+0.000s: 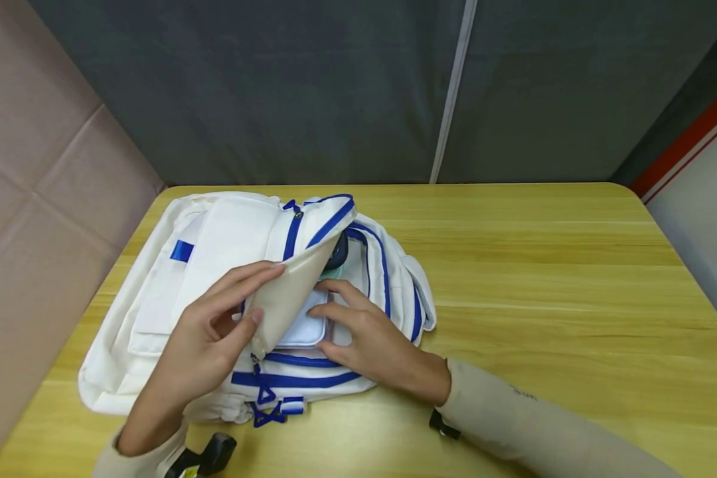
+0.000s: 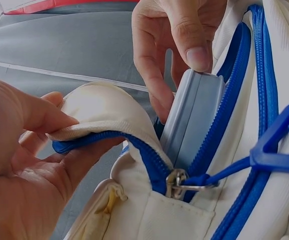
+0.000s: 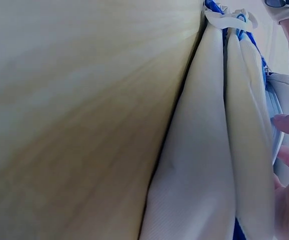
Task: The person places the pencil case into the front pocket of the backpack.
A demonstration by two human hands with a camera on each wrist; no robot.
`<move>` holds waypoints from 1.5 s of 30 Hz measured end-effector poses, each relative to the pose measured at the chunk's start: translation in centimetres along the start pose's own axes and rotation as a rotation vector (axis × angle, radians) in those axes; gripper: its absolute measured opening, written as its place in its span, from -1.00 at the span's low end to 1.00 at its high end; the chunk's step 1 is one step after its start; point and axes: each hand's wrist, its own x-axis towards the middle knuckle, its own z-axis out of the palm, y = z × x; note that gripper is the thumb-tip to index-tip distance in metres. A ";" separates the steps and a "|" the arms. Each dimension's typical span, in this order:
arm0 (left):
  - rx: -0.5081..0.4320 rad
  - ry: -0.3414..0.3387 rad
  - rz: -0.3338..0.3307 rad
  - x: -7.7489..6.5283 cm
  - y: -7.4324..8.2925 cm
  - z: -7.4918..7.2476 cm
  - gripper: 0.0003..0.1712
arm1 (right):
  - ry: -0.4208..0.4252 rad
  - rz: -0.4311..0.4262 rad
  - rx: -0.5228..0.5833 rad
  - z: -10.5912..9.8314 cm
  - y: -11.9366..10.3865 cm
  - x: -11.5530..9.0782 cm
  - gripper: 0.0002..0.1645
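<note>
A white backpack (image 1: 233, 226) with blue zips lies on the table, its front pocket unzipped. My left hand (image 1: 206, 335) pinches the edge of the pocket flap (image 1: 293, 285) between thumb and fingers and holds it folded back. At the pocket opening, my right hand (image 1: 376, 338) grips a pale blue rectangular case (image 1: 305, 325) by its end. In the left wrist view the case (image 2: 192, 120) stands partly inside the pocket, beside the blue zip, its lower part hidden. A dark rounded item (image 1: 338, 252) and something mint green show deeper in the pocket.
The wooden table (image 1: 544, 285) extends to the right of the backpack. Blue triangular zip pulls (image 1: 265, 395) hang at its near side. A grey curtain (image 1: 275, 93) stands behind the table, with a padded pinkish panel (image 1: 42, 166) at left.
</note>
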 end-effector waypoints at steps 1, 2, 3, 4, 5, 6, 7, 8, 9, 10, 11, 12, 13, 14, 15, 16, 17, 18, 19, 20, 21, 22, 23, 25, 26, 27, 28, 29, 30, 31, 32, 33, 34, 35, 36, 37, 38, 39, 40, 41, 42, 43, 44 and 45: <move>-0.001 0.000 -0.002 0.0 0.0 0.0 -0.24 | -0.002 0.001 0.004 0.0 0.0 0.0 -0.56; -0.004 -0.001 -0.002 0.0 0.0 0.0 -0.24 | -0.003 0.003 0.006 0.0 0.0 0.0 -0.56; -0.006 -0.001 0.000 0.0 -0.1 0.0 -0.24 | -0.005 0.004 0.008 -0.1 0.0 0.0 -0.56; -0.009 -0.002 0.002 0.0 -0.1 0.0 -0.24 | -0.008 0.005 0.009 -0.1 0.0 0.0 -0.56; -0.010 -0.003 0.002 0.0 -0.1 0.0 -0.24 | -0.010 0.005 0.008 -0.1 0.0 0.0 -0.56; -0.010 -0.004 0.001 -0.1 -0.1 0.0 -0.24 | -0.013 0.006 0.007 -0.1 0.0 0.0 -0.56; -0.009 -0.007 -0.001 -0.1 0.0 0.0 -0.25 | -0.016 0.007 0.003 -0.1 0.0 0.0 -0.56; -0.009 -0.009 -0.005 -0.1 0.0 0.1 -0.25 | -0.018 0.008 0.000 -0.1 0.0 0.0 -0.56; -0.006 -0.011 -0.012 -0.1 0.0 0.1 -0.24 | -0.021 0.009 -0.001 -0.1 0.0 0.0 -0.56; -0.004 -0.015 -0.018 -0.2 0.1 0.1 -0.24 | -0.023 0.009 -0.002 -0.1 0.0 0.0 -0.56; -0.002 -0.019 -0.023 -0.2 0.1 0.1 -0.24 | -0.025 0.010 -0.003 -0.1 0.0 0.0 -0.57; 0.000 -0.024 -0.027 -0.2 0.2 0.1 -0.24 | -0.026 0.011 -0.004 -0.1 0.0 0.0 -0.57; 0.002 -0.029 -0.029 -0.2 0.2 0.1 -0.23 | -0.028 0.012 -0.007 -0.2 0.0 0.0 -0.57; 0.006 -0.033 -0.031 -0.1 0.3 0.2 -0.23 | -0.030 0.013 -0.010 -0.2 0.0 0.0 -0.58; 0.013 -0.038 -0.031 -0.1 0.4 0.2 -0.22 | -0.030 0.013 -0.016 -0.3 0.0 -0.1 -0.58; 0.020 -0.043 -0.030 -0.1 0.4 0.3 -0.21 | -0.030 0.015 -0.019 -0.4 0.1 -0.2 -0.59; 0.029 -0.049 -0.031 -0.1 0.5 0.3 -0.20 | -0.031 0.019 -0.021 -0.6 0.1 -0.4 -0.60; 0.043 -0.055 -0.028 -0.1 0.5 0.4 -0.19 | -0.033 0.025 -0.026 -0.8 0.1 -0.6 -0.60; 0.060 -0.060 -0.025 -0.1 0.6 0.4 -0.19 | -0.032 0.034 -0.027 -1.1 0.2 -0.8 -0.59; 0.077 -0.067 -0.021 -0.1 0.7 0.5 -0.19 | -0.029 0.043 -0.023 -1.4 0.2 -1.1 -0.58; 0.091 -0.076 -0.019 -0.1 0.7 0.5 -0.19 | -0.022 0.054 -0.020 -1.8 0.3 -1.4 -0.58; 0.101 -0.085 -0.019 -0.2 0.8 0.6 -0.18 | -0.018 0.073 -0.016 -2.2 0.3 -1.8 -0.57; 0.113 -0.093 -0.020 -0.2 0.9 0.6 -0.18 | -0.009 0.092 -0.016 -2.7 0.4 -2.1 -0.57; 0.132 -0.107 -0.022 -0.2 1.0 0.7 -0.18 | 0.015 0.129 -0.021 -3.7 0.6 -2.8 -0.58; 0.140 -0.112 -0.022 -0.2 1.0 0.7 -0.17 | 0.032 0.142 -0.023 -4.2 0.7 -3.1 -0.59; 0.153 -0.116 -0.023 -0.3 1.0 0.7 -0.17 | 0.050 0.154 -0.029 -4.7 0.9 -3.5 -0.60; 0.164 -0.122 -0.024 -0.3 1.0 0.7 -0.16 | 0.068 0.157 -0.035 -5.2 1.1 -3.8 -0.60; 0.181 -0.127 -0.022 -0.4 1.0 0.8 -0.16 | 0.088 0.156 -0.041 -5.6 1.3 -4.1 -0.61; 0.196 -0.132 -0.015 -0.5 1.0 0.8 -0.16 | 0.110 0.149 -0.050 -6.1 1.5 -4.4 -0.61; 0.213 -0.138 -0.009 -0.5 1.0 0.9 -0.16 | 0.135 0.136 -0.063 -6.5 1.8 -4.7 -0.61; 0.231 -0.143 0.002 -0.6 1.0 1.1 -0.15 | 0.160 0.122 -0.076 -6.9 2.0 -5.1 -0.60; 0.250 -0.151 0.009 -0.8 1.0 1.3 -0.15 | 0.181 0.110 -0.091 -7.2 2.3 -5.4 -0.60; 0.266 -0.159 0.022 -0.9 1.1 1.5 -0.14 | 0.201 0.095 -0.106 -7.6 2.6 -5.7 -0.59; 0.289 -0.165 0.040 -1.0 1.1 1.8 -0.13 | 0.222 0.086 -0.118 -7.8 2.9 -6.1 -0.59; 0.315 -0.172 0.064 -1.0 1.1 2.1 -0.13 | 0.241 0.076 -0.129 -8.0 3.2 -6.4 -0.58; 0.345 -0.183 0.075 -1.2 1.2 2.4 -0.13 | 0.257 0.071 -0.137 -8.3 3.4 -6.8 -0.57; 0.374 -0.195 0.087 -1.3 1.2 2.7 -0.12 | 0.269 0.071 -0.138 -8.5 3.6 -7.2 -0.56; 0.406 -0.212 0.090 -1.5 1.3 3.1 -0.11 | 0.279 0.070 -0.140 -8.7 3.8 -7.5 -0.55; 0.436 -0.228 0.093 -1.6 1.4 3.4 -0.12 | 0.287 0.071 -0.143 -8.8 4.0 -7.8 -0.54; 0.466 -0.245 0.091 -1.8 1.4 3.8 -0.12 | 0.293 0.074 -0.147 -9.0 4.1 -8.1 -0.53; 0.494 -0.259 0.088 -2.1 1.5 4.2 -0.12 | 0.297 0.078 -0.152 -9.2 4.3 -8.4 -0.52; 0.523 -0.274 0.080 -2.3 1.6 4.6 -0.12 | 0.300 0.084 -0.157 -9.4 4.4 -8.6 -0.52; 0.553 -0.286 0.081 -2.5 1.6 5.1 -0.11 | 0.302 0.090 -0.163 -9.5 4.5 -8.8 -0.51; 0.593 -0.297 0.085 -2.7 1.6 5.5 -0.11 | 0.304 0.094 -0.171 -9.7 4.6 -9.0 -0.50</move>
